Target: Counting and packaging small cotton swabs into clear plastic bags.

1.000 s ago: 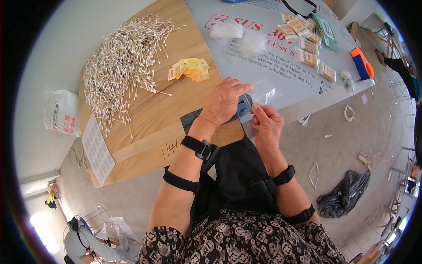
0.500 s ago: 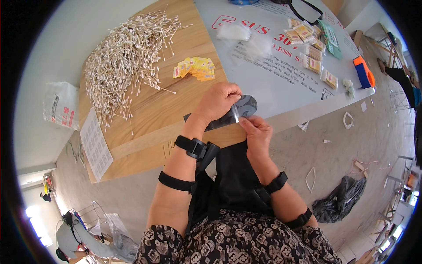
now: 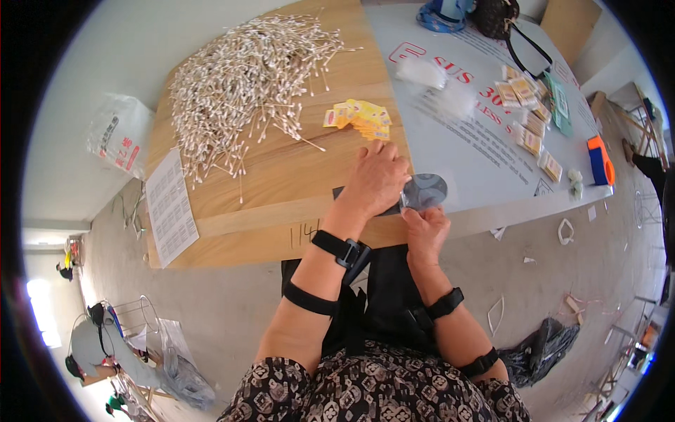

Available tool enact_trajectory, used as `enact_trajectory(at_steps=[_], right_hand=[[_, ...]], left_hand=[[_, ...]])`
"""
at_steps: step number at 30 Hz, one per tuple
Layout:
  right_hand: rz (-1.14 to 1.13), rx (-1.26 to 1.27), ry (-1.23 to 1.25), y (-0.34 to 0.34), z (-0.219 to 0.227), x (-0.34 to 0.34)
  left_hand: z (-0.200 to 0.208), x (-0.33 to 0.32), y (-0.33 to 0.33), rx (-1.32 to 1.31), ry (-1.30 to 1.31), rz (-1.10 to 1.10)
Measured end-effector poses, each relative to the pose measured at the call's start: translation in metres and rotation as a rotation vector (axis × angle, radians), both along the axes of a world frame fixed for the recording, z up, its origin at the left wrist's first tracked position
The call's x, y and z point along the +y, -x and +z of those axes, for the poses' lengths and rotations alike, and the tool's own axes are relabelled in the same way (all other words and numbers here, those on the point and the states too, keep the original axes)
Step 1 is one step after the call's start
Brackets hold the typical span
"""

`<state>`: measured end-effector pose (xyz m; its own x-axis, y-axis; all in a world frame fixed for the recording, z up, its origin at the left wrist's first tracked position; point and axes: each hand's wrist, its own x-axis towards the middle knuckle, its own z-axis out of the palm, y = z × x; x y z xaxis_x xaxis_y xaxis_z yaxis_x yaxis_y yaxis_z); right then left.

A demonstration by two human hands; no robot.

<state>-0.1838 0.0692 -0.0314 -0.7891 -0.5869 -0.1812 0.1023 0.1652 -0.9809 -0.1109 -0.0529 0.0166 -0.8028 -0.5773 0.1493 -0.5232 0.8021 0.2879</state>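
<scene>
At the near table edge, my left hand (image 3: pixel 378 179) and my right hand (image 3: pixel 426 231) are close together with fingers pinched. Between them is a small piece of clear plastic (image 3: pixel 403 201), possibly a bag; its full shape is hidden by my fingers. Behind the hands lies a flat dark grey oval patch (image 3: pixel 427 188). Just beyond my left hand are overlapping yellow printed cards (image 3: pixel 361 117). A large heap of white-tipped cotton swabs (image 3: pixel 239 84) spreads over the wooden board to the left.
Packs of cotton swabs (image 3: pixel 529 138), clear plastic bags (image 3: pixel 429 72) and an orange-and-blue tape dispenser (image 3: pixel 600 162) lie on the grey sheet at right. A printed white sheet (image 3: pixel 171 209) overhangs the left edge. A black bag (image 3: pixel 541 348) rests on the floor.
The view has shifted, so the table sits further right. My left hand has tipped forward, its fingers lower over the plastic. The clear strip between my hands shows less.
</scene>
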Motion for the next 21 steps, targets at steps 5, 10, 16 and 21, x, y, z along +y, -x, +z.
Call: enact_trajectory(at_steps=[5,10,16,21], right_hand=[[0.027,-0.025,-0.041,-0.004,0.014,0.006],[-0.067,-0.219,0.248,-0.002,0.011,0.026],[-0.043,-0.163,0.281,-0.007,0.034,0.042],[0.364,0.248,0.21,-0.025,0.044,0.029]], left_hand=[[-0.02,-0.025,-0.042,0.322,0.055,0.198],[-0.027,-0.085,-0.1,0.142,0.219,0.577],[-0.017,-0.077,-0.128,0.128,0.003,0.564],[-0.01,0.0,-0.147,0.164,-0.034,0.547]])
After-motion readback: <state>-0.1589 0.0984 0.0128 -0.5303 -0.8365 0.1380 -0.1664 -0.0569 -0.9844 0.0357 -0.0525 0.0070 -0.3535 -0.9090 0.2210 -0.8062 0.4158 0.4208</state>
